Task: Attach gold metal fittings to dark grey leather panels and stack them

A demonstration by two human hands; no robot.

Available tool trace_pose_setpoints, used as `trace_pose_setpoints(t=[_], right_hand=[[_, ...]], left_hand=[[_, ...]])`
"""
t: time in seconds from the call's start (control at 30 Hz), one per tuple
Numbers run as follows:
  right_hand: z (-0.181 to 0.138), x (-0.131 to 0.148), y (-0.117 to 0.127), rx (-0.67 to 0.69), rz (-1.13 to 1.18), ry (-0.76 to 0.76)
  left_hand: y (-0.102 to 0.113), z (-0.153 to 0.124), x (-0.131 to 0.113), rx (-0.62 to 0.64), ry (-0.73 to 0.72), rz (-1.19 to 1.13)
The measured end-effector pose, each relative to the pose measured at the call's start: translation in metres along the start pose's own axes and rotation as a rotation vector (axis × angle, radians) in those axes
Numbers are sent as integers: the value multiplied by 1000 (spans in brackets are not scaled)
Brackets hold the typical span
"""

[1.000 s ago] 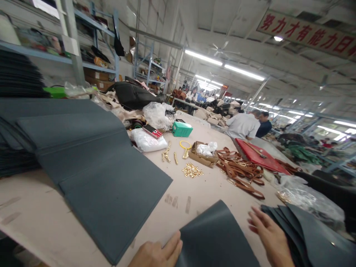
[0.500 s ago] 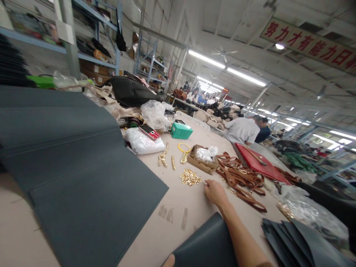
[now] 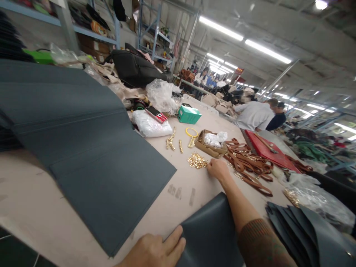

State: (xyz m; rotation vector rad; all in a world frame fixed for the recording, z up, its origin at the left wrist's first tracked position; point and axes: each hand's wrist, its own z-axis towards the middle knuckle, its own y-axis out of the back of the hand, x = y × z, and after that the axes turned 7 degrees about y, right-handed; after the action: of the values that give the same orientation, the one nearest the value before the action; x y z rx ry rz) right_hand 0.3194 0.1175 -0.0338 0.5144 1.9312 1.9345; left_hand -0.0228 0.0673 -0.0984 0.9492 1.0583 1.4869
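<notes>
My right hand (image 3: pixel 218 170) is stretched out across the table, its fingers at the right edge of a small heap of gold metal fittings (image 3: pixel 197 161); whether it pinches one is hidden. My left hand (image 3: pixel 154 250) lies flat at the near edge, thumb on the corner of a dark grey leather panel (image 3: pixel 211 233) that curves up under my right forearm. More gold fittings (image 3: pixel 171 141) lie scattered further back, by a yellow ring (image 3: pixel 191 132).
Large grey leather sheets (image 3: pixel 91 152) overlap on the left. Brown straps (image 3: pixel 247 165), a cardboard tray (image 3: pixel 210 146), a red board (image 3: pixel 264 150), a green box (image 3: pixel 189 115), a calculator (image 3: pixel 157 114) and plastic bags crowd the middle. Stacked grey pieces (image 3: pixel 303 231) sit right. People work further back.
My right hand left the grey stack at the near right and reached forward to the heap of gold fittings. My left hand stays at the grey panel's corner. The view tilted down.
</notes>
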Motion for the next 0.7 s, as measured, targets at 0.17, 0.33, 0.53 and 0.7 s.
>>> trace_pose_setpoints(t=[0.17, 0.33, 0.53, 0.7], right_hand=[[-44, -15, 35, -194, 254, -2], [-140, 19, 42, -126, 798, 60], [-206, 74, -3, 286, 1039, 53], [-205, 83, -12, 314, 974, 142]], left_hand=[[26, 4, -1, 256, 21, -182], [35, 2, 0, 299, 94, -318], [41, 2, 1, 282, 105, -343], [44, 5, 0, 285, 108, -374]])
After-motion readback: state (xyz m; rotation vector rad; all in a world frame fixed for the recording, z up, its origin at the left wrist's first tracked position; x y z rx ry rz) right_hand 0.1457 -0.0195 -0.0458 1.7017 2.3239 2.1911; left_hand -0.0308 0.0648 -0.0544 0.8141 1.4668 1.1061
